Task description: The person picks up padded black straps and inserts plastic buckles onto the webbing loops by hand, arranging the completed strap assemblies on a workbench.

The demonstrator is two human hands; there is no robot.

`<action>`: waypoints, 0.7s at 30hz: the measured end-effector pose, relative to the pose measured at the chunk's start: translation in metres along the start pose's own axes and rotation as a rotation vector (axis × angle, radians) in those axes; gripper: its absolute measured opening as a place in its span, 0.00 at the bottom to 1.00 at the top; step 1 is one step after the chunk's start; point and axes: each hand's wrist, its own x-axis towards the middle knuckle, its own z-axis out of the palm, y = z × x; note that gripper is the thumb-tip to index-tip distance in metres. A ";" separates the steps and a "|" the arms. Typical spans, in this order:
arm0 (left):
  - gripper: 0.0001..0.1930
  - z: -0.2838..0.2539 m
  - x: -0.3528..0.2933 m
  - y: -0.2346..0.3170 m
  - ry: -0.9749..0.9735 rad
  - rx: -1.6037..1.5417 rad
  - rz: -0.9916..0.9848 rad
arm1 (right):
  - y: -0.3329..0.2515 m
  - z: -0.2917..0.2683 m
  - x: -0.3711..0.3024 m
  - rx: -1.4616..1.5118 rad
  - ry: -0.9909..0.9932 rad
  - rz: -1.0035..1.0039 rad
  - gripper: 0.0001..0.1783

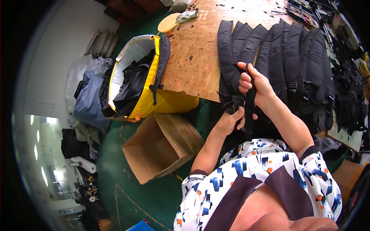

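Black webbing (249, 101) runs between my hands in front of the table's near edge. Higher up, my right hand (256, 81) is closed, pinching the black webbing between thumb and fingers. Below and to its left, my left hand (230, 122) closes around a lower part of the webbing, near a dark buckle or bunched strap end that I cannot make out clearly. Padded black shoulder straps (276, 57) lie side by side in a row on the table just beyond my hands. The leftmost strap (227, 57) reaches down toward my fingers.
The wooden table (200, 50) carries a pale work glove (187, 16) at its far left. Beside it stands a large yellow bag (165, 102) with black material inside. An open cardboard box (162, 148) sits on the green floor. Black straps (348, 84) pile up at right.
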 end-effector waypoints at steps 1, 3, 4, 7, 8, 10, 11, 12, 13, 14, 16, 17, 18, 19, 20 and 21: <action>0.26 0.003 0.001 0.004 -0.071 -0.170 -0.071 | -0.001 -0.005 0.001 0.000 0.000 -0.004 0.18; 0.26 0.000 0.002 0.002 -0.054 -0.278 -0.165 | -0.004 -0.005 -0.003 -0.002 -0.406 0.026 0.21; 0.26 -0.001 0.003 -0.002 -0.062 -0.312 -0.173 | -0.002 -0.003 -0.007 -0.033 -0.346 -0.006 0.25; 0.26 0.003 0.008 -0.011 -0.091 -0.442 -0.180 | -0.005 -0.010 -0.006 -0.017 -0.697 0.004 0.27; 0.25 0.004 0.010 -0.014 -0.108 -0.539 -0.180 | -0.006 -0.007 -0.006 -0.008 -0.739 0.013 0.29; 0.25 0.005 0.010 -0.018 -0.162 -0.501 -0.141 | -0.008 -0.008 -0.007 -0.044 -0.790 0.024 0.29; 0.26 0.006 0.011 -0.016 -0.215 -0.465 -0.104 | -0.008 -0.009 -0.007 -0.080 -0.840 0.035 0.29; 0.26 0.006 0.011 -0.013 -0.218 -0.460 -0.103 | -0.008 -0.009 -0.007 -0.069 -0.869 0.032 0.25; 0.25 0.007 0.009 -0.009 -0.189 -0.393 -0.115 | -0.009 -0.008 -0.007 -0.071 -0.873 0.029 0.25; 0.26 0.010 0.007 -0.004 -0.162 -0.330 -0.131 | -0.010 -0.008 -0.010 -0.132 -0.841 -0.022 0.22; 0.24 0.013 0.009 0.004 -0.133 -0.160 -0.129 | -0.014 -0.007 -0.011 -0.175 -0.809 -0.061 0.16; 0.22 0.016 0.007 0.009 -0.094 0.009 -0.124 | -0.014 -0.006 -0.013 -0.173 -0.809 -0.058 0.16; 0.17 0.021 0.005 0.016 0.001 0.200 -0.138 | -0.015 -0.003 -0.015 -0.274 -0.737 -0.067 0.15; 0.17 0.021 0.005 0.012 0.003 0.199 -0.140 | -0.016 -0.001 -0.017 -0.374 -0.663 -0.075 0.15; 0.16 0.024 0.006 0.010 0.074 0.377 0.071 | -0.017 0.002 -0.017 -0.350 -0.558 -0.065 0.16; 0.14 0.026 0.006 0.009 0.145 0.551 0.284 | -0.022 0.003 -0.017 -0.273 -0.517 0.016 0.15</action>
